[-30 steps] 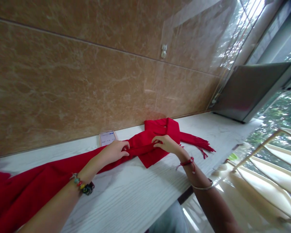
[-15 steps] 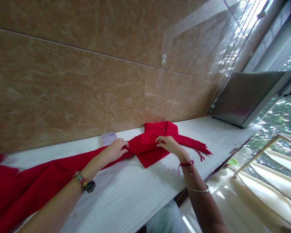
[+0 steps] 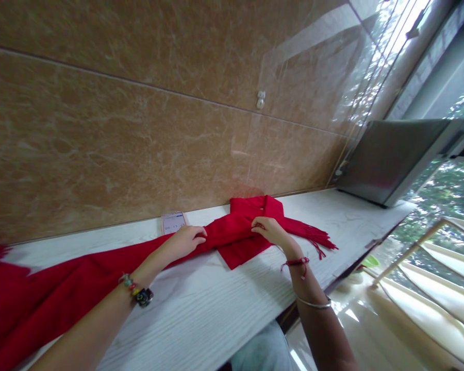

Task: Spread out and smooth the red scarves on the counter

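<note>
1. Scarf (image 3: 232, 225), red and fringed, is lying lengthwise along the pale counter (image 3: 201, 314), running from the left edge of the view to a fringed end at right; beyond your right hand it is doubling back in a folded section, and a flat corner is hanging toward you.
2. Your left hand (image 3: 183, 241) is resting on the scarf's middle stretch, thumb and fingers bending; you are hiding the tips, so whether they are pinching cloth cannot be told.
3. Your right hand (image 3: 269, 230) is gripping the near edge of the scarf beside the folded section, with fingers curling toward the thumb.
4. You are wearing a beaded bracelet (image 3: 134, 291) on the left wrist, and a red cord (image 3: 300, 262) and a bangle (image 3: 312, 305) on the right.
5. Behind your left hand, a phone (image 3: 172, 221) is displaying digits, lying near the brown tiled wall (image 3: 119, 149).
</note>
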Demonstrator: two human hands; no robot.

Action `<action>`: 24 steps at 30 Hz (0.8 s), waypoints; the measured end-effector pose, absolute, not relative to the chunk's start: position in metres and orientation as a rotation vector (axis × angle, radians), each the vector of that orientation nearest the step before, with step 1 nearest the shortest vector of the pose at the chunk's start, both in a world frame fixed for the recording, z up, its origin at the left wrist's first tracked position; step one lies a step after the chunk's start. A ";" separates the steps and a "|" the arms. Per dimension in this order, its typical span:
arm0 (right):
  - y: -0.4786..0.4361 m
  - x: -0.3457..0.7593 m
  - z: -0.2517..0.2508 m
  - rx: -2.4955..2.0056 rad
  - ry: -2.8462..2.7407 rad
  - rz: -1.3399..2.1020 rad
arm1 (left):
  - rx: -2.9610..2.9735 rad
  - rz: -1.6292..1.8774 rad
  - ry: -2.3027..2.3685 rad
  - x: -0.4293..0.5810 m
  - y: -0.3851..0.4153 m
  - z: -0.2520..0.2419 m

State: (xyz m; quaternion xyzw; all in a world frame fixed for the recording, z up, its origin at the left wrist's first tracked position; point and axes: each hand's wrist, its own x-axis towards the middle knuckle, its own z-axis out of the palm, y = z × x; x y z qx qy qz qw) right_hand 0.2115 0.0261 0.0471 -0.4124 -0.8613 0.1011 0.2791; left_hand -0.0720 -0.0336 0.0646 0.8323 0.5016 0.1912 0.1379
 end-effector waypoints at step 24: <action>0.007 0.148 0.047 -0.810 -2.575 0.069 | 2.473 0.592 1.409 -0.063 -0.038 0.055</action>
